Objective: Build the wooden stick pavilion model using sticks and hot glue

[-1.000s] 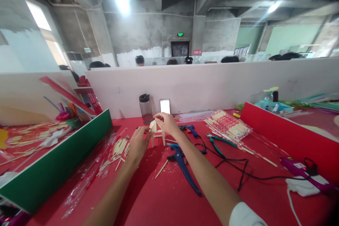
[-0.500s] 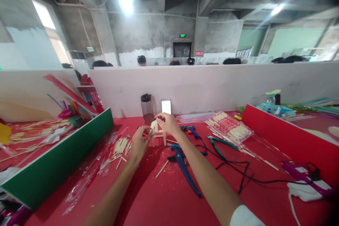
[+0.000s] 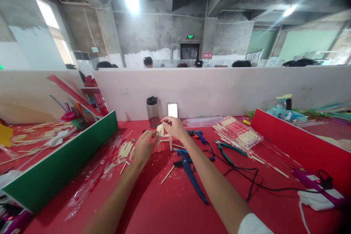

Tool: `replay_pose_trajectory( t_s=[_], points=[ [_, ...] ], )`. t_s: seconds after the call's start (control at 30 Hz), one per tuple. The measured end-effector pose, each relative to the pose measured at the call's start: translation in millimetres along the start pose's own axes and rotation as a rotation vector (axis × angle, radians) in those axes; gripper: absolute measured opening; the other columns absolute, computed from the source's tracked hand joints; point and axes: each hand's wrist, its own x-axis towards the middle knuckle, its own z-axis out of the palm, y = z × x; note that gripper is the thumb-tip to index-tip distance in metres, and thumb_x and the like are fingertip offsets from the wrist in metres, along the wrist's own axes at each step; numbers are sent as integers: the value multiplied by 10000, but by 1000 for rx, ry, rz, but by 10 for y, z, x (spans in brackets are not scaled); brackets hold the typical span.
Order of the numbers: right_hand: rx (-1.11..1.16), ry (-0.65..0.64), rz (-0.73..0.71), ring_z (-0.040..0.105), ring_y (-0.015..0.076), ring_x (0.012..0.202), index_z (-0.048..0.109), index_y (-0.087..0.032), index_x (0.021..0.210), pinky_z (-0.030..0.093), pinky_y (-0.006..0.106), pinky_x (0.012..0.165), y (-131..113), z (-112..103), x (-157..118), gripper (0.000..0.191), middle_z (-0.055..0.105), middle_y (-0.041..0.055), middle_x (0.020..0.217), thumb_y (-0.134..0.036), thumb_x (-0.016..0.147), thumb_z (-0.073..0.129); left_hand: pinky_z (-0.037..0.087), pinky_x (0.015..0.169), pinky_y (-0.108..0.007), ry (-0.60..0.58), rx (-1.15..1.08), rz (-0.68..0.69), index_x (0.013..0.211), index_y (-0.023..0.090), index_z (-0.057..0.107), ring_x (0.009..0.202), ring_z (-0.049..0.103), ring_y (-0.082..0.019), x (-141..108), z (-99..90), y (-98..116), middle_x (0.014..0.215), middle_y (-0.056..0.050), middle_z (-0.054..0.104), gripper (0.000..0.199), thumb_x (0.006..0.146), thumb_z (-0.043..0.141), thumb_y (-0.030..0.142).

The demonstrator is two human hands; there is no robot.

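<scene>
A small frame of pale wooden sticks (image 3: pixel 165 138) stands upright on the red table (image 3: pixel 164 212), near its back edge. My right hand (image 3: pixel 173 127) pinches the top of the frame from the right. My left hand (image 3: pixel 144 146) is at the frame's left side, fingertips closed against its upper part; whether a separate stick is between them is too small to tell. Cut stick pieces (image 3: pixel 126 150) lie left of my left hand. Below the frame, a loose stick (image 3: pixel 167 174) touches the blue-handled cutter (image 3: pixel 189 175).
Behind the frame stand a dark-lidded bottle (image 3: pixel 153 112) and a phone (image 3: pixel 172 110). To the right lie a glue gun (image 3: pixel 199 136), green-handled pliers (image 3: pixel 233 148), a black cable and bagged sticks (image 3: pixel 238 131). Green (image 3: pixel 63 164) and red (image 3: pixel 301 146) dividers flank the table.
My left hand's fingers have shifted slightly against the frame's left side. My right hand stays at the top. The whole view has moved a little.
</scene>
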Motion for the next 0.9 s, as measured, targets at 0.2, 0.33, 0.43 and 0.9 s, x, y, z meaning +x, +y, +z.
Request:
replay_pose_trajectory(
  t_s=[0.2, 0.33, 0.43, 0.9],
  points=[
    [17, 6, -7, 659, 149, 813, 731, -195, 956, 500, 262, 782, -15, -3, 0, 189, 734, 30, 907, -209, 877, 560, 458, 799, -295, 54, 222, 165, 1081, 232, 692, 877, 667, -193, -45, -9, -48, 997, -53, 730, 204, 960, 559, 329],
    [13, 7, -7, 661, 151, 814, 730, -199, 959, 503, 265, 785, -18, -4, -2, 189, 736, 29, 911, -210, 877, 560, 442, 776, -303, 47, 269, 224, 1100, 244, 707, 847, 662, -188, -63, -49, -44, 1011, -53, 738, 216, 967, 550, 311],
    [15, 5, -7, 661, 151, 814, 729, -201, 963, 503, 267, 787, -18, -5, -5, 192, 736, 27, 912, -213, 881, 555, 433, 773, -311, 31, 296, 241, 1108, 255, 712, 852, 662, -194, -65, -69, -36, 1017, -53, 741, 224, 970, 544, 309],
    [40, 5, -4, 665, 153, 799, 727, -198, 953, 513, 275, 793, 0, 16, -5, 188, 738, 30, 918, -209, 878, 555, 427, 772, -306, 15, 307, 211, 1121, 272, 718, 856, 656, -196, -74, -12, -74, 1021, -65, 733, 244, 972, 532, 321]
  ],
)
